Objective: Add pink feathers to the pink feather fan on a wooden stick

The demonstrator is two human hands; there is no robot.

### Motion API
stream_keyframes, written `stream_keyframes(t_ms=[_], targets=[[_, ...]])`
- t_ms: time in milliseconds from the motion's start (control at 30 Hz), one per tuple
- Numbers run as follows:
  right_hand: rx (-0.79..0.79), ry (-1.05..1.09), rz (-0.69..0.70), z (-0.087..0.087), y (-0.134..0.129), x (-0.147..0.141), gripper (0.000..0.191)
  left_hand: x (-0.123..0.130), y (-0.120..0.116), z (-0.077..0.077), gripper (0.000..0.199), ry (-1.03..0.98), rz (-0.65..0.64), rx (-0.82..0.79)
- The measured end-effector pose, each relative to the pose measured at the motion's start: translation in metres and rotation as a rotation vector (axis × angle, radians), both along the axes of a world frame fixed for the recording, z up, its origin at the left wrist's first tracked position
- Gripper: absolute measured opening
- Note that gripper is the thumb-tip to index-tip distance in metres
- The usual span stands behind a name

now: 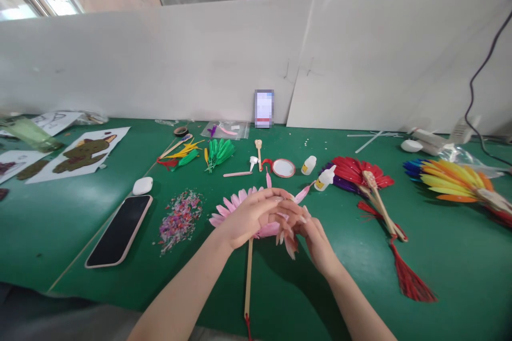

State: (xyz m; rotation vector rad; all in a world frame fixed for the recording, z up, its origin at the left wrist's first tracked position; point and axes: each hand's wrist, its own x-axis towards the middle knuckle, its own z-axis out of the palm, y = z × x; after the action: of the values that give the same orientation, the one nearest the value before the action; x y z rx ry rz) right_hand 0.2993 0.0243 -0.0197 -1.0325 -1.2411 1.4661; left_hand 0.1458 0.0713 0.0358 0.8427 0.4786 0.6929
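Observation:
Pink feathers (230, 208) spread like a fan on the green table, with a thin wooden stick (248, 277) running down toward a red cord. Over the fan's right part, my left hand (266, 210) reaches across, its fingers bent and close to the other hand. My right hand (314, 234) meets it from the right, fingers curled; a pale pink feather hangs below the fingertips, and which hand grips it is unclear. Another pink feather (304, 192) points up to the right behind the hands. Blur and overlap hide the fingertips.
Two glue bottles (309, 165) stand beyond the hands, near a round white dish (284, 168). Red feather fans (354, 170) and a yellow one (450, 178) lie right. At left are a phone (120, 232), colourful chips (182, 218) and green feathers (220, 153). A small screen (264, 108) leans behind.

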Motion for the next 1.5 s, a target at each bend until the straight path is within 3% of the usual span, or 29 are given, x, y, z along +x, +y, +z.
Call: stream_keyframes(t_ms=[400, 667, 933, 1100, 1233, 1400, 1500], targets=[[0.036, 0.094, 0.001, -0.008, 0.001, 0.000, 0.057, 0.000, 0.001, 0.000, 0.009, 0.008, 0.115, 0.035], [0.048, 0.078, 0.000, -0.010, 0.001, 0.001, 0.058, -0.002, 0.004, -0.001, 0.022, -0.098, 0.057, -0.112], [0.070, 0.025, -0.025, -0.005, -0.001, -0.002, 0.055, 0.002, -0.002, 0.001, 0.021, 0.202, 0.132, 0.170], [0.056, -0.091, -0.092, -0.007, -0.001, -0.003, 0.055, 0.004, -0.005, -0.004, 0.016, 0.254, 0.057, 0.192], [0.059, -0.145, -0.103, -0.008, -0.001, -0.003, 0.053, 0.006, -0.005, -0.005, 0.025, 0.291, 0.019, 0.191], [0.080, -0.181, -0.101, -0.003, -0.001, -0.004, 0.050, 0.010, -0.004, -0.007, 0.032, 0.383, 0.149, 0.215], [0.090, -0.221, -0.127, -0.002, -0.001, -0.006, 0.049, 0.012, -0.004, -0.012, 0.031, 0.487, 0.294, 0.372]])
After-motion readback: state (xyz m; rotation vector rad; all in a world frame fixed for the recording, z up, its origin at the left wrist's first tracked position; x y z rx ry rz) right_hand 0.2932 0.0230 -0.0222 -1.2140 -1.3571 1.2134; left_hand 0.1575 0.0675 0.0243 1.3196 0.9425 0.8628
